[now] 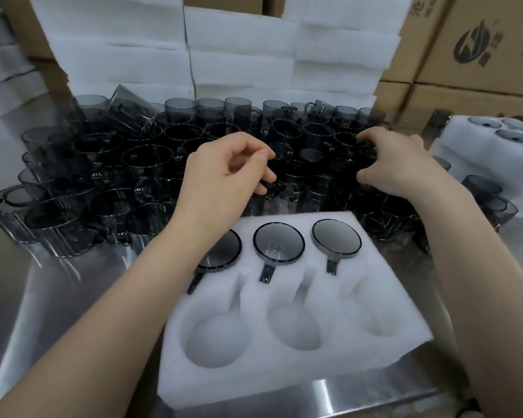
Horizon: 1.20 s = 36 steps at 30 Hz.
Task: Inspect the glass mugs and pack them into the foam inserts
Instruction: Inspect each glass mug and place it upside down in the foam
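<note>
Three mugs [279, 243] filled the foam insert's [390, 297] far row, its three near pockets [293, 324] lay empty (half done), the right hand [399, 164] curled round a mug [349, 158] in the pile [103, 176] behind, and whether the left hand's [221, 173] bent fingers held anything was unclear.

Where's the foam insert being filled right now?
Head view, lower centre: the insert lies on the metal table, on the near side of the loose mugs.

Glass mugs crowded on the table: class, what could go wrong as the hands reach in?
1. The loose mugs stand wall to wall; lifting one near the right hand may knock neighbours and chip rims.
2. A tilted mug rests atop the back row and could slide if the pile is jolted.
</note>
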Motion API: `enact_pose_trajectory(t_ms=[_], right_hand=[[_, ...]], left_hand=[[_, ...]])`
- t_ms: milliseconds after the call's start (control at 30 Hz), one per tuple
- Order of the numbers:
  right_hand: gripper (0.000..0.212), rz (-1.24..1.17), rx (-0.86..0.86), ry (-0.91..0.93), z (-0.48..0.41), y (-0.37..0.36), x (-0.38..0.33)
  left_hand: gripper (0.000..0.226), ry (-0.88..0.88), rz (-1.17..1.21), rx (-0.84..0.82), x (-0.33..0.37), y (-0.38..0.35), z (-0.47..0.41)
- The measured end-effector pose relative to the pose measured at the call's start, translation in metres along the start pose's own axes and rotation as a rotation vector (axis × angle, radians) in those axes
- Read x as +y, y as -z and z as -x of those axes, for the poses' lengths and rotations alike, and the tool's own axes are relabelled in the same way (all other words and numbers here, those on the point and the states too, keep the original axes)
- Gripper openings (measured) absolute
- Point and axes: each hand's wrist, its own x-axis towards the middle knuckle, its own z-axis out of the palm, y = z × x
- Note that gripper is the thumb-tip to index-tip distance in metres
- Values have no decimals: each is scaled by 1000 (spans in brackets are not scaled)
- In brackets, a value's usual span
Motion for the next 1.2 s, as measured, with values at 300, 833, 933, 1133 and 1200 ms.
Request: enact_pose_trajectory(t_ms=[300,833,933,1133,1200], right_hand=[[69,-23,179,79,5,3,9],[59,-334,453,105,21,2,-10],[60,-398,470,113,18,3,-11],[48,-834,279,178,15,4,-27],[33,-1005,132,203,18,1,-37]], left_hand=[[30,-249,-330,-757,26,-7,18],[35,-50,-407,-1036,23,-16,18],[33,-43,-410,-1043,22,-20,17],[23,-23,-185,-765,19,-18,20],[18,29,11,-389,20,-17,17]])
